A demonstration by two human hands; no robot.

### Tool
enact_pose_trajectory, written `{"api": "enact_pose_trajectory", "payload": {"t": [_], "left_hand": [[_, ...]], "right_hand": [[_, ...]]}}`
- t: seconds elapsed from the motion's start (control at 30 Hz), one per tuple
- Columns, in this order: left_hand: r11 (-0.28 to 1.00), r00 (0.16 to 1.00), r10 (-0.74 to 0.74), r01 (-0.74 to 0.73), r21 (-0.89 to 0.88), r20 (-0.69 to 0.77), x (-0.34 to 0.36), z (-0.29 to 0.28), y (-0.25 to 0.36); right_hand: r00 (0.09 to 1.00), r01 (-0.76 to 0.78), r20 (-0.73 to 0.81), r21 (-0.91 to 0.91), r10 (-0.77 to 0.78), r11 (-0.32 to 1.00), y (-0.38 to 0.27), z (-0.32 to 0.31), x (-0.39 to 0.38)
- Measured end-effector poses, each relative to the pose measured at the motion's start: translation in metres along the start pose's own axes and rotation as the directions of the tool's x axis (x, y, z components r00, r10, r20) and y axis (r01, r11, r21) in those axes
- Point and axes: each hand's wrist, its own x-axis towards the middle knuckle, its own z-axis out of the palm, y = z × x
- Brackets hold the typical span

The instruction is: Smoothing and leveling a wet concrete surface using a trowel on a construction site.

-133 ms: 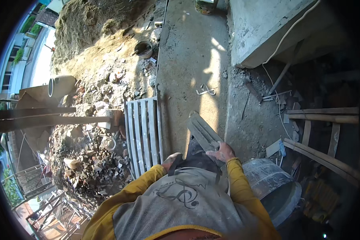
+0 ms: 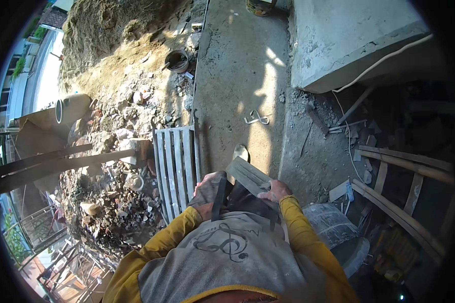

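My right hand (image 2: pixel 277 191) grips a flat grey board with a ridge along it, which looks like a plastering float (image 2: pixel 246 173). It slants up and left from my fingers, in front of my waist. My left hand (image 2: pixel 204 210) is low by my left hip, with its fingers hidden. Just beyond it is a brownish-grey shape (image 2: pixel 207 191) with a pinkish edge; I cannot make out whether the hand holds it. A dark strap (image 2: pixel 220 198) hangs beside it. One shoe (image 2: pixel 241 151) shows past the board's far end, on the concrete path (image 2: pixel 227 91).
A slatted grey metal bench (image 2: pixel 174 169) stands left of the path, beside rubble (image 2: pixel 116 202) and a bucket (image 2: pixel 177 61). A bent metal piece (image 2: pixel 258 117) lies ahead. To the right are a large drum (image 2: pixel 331 222), wooden poles (image 2: pixel 397 214) and a concrete ledge (image 2: pixel 349 55).
The view has shifted slightly. My left hand has drawn back toward my hip, and the brownish-grey shape has come into view beyond it. The float stays in my right hand.
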Motion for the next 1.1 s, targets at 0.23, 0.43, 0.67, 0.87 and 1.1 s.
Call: {"api": "enact_pose_trajectory", "payload": {"t": [0.23,0.43,0.67,0.87,1.1], "left_hand": [[0.961,0.980,-0.195,0.183,-0.206,-0.042,0.043,-0.104,0.052],[0.970,0.904,-0.242,0.231,-0.073,-0.352,0.168,-0.216,0.041],[0.933,0.976,-0.087,0.010,-0.360,-0.198,0.219,-0.311,0.045],[0.487,0.941,0.230,-0.333,-0.807,-0.250,0.256,-0.339,0.075],[0.011,0.769,0.303,-0.593,-0.805,-0.563,0.364,-0.413,0.111]], "right_hand": [[0.991,0.092,-0.117,0.209,-0.068,0.974,0.003,-0.071,0.093],[0.919,0.086,-0.391,0.106,-0.038,0.991,-0.061,-0.190,0.195],[0.943,0.029,-0.325,-0.126,-0.069,0.992,-0.132,-0.340,0.300],[0.939,0.132,-0.240,-0.406,-0.245,0.904,-0.307,-0.485,0.381],[0.879,0.334,-0.056,-0.637,-0.474,0.695,-0.440,-0.549,0.520]]}}
